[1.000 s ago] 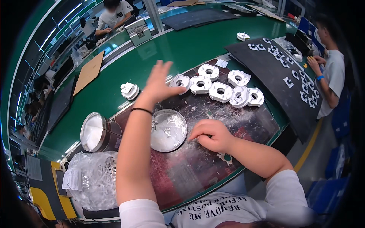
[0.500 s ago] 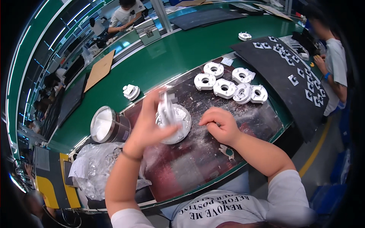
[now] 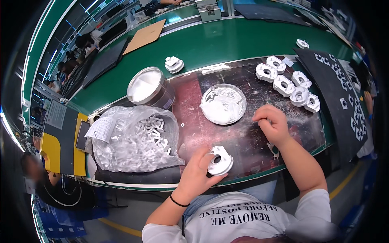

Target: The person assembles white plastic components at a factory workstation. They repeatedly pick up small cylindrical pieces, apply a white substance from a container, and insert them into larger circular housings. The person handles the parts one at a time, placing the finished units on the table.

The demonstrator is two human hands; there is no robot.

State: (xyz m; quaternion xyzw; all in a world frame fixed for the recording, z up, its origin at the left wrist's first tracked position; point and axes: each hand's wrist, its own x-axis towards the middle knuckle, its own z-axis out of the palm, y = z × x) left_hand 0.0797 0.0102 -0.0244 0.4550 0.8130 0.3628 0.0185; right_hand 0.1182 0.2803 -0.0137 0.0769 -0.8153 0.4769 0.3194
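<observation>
Left hand [image 3: 200, 168]: fingers curled around 1 white moulded plastic part [image 3: 220, 160] with a round hole, held at the near edge of the dark, paint-flecked work mat [image 3: 251, 141].
Right hand [image 3: 272, 123]: closed to a loose fist, knuckles on the mat; contents cannot tell.
Left of the hands: crinkled clear plastic bag [image 3: 133, 139] of small white pieces.
Beyond: shallow round dish [image 3: 223, 104], white paste; metal tin [image 3: 150, 87]; 6 matching white parts [image 3: 288, 83] clustered far right.

a clear plastic bag [image 3: 135, 139] of small white parts lies near left on the worktop [image 3: 210, 44], a white paper label [image 3: 101, 128] on its left side.
</observation>
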